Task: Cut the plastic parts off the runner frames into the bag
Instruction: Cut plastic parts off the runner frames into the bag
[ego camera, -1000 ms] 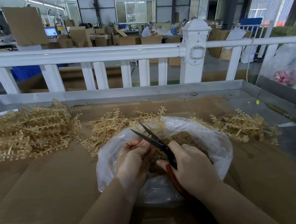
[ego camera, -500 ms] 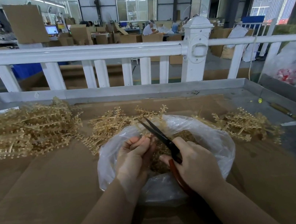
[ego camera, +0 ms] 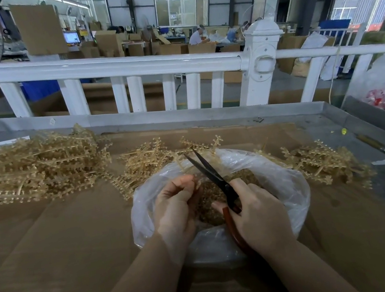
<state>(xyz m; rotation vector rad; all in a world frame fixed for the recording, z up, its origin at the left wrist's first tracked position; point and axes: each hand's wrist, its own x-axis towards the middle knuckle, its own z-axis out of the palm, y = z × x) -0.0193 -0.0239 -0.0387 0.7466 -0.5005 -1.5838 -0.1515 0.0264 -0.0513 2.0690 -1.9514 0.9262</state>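
The scissors [ego camera: 213,180], gripped by the right hand [ego camera: 256,213], are now swung upright with blades narrowed to a slim V over the bag [ego camera: 282,182], beside the runner frame [ego camera: 182,167] pinched in the left hand [ego camera: 175,206], so a cut is judged imminent

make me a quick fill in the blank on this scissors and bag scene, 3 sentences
1. The right hand holds the ____, blades parted.
2. Both hands work over the open clear ____, which holds cut parts.
3. The biggest pile of runner frames lies to the ____ of the left hand.

Missing words: scissors; bag; left
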